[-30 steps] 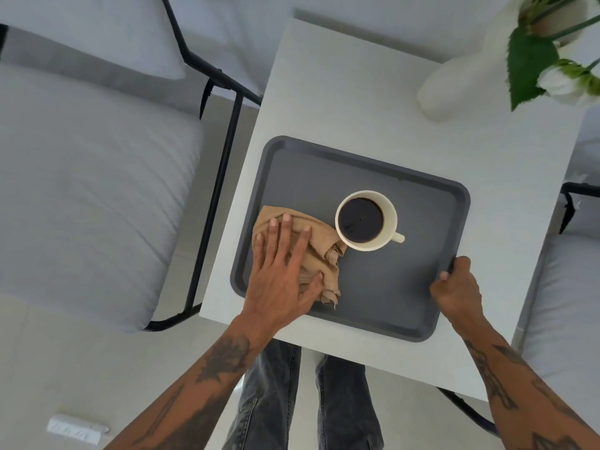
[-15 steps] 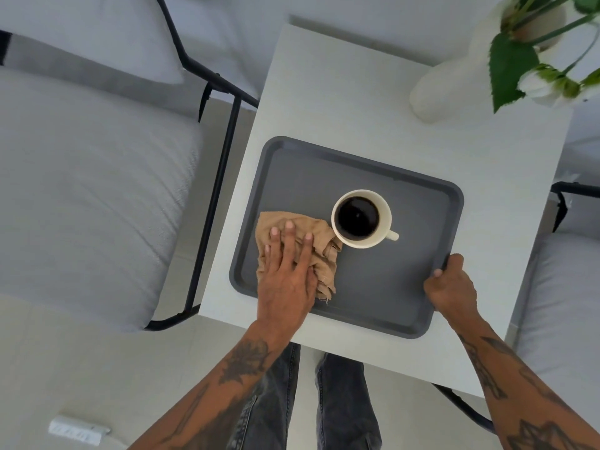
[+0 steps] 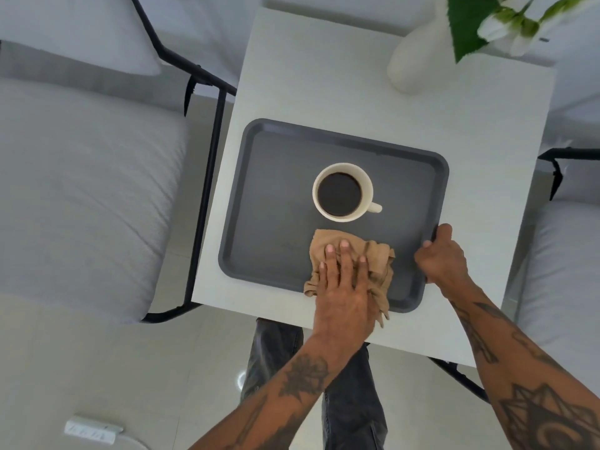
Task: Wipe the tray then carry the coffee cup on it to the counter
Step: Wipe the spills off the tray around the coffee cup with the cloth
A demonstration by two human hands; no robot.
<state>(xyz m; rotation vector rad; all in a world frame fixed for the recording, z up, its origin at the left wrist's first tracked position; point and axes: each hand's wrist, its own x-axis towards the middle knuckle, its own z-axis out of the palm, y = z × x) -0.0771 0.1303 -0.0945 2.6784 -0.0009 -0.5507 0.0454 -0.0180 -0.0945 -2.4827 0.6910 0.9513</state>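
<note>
A dark grey tray (image 3: 272,177) lies on a small white table (image 3: 324,79). A white cup (image 3: 342,192) full of black coffee stands near the tray's middle, handle pointing right. My left hand (image 3: 342,287) presses flat on a crumpled tan cloth (image 3: 378,258) at the tray's near edge, just below the cup; part of the cloth hangs over the rim. My right hand (image 3: 443,254) grips the tray's right rim near its front corner.
A white vase (image 3: 412,60) with green leaves and white flowers stands at the table's far right corner. Grey cushioned chairs (image 3: 81,190) with black metal frames flank the table. A white power strip (image 3: 92,431) lies on the floor at lower left.
My left hand has slid the cloth rightward along the tray's near edge, from the left side to below the cup. My right hand stays on the right rim.
</note>
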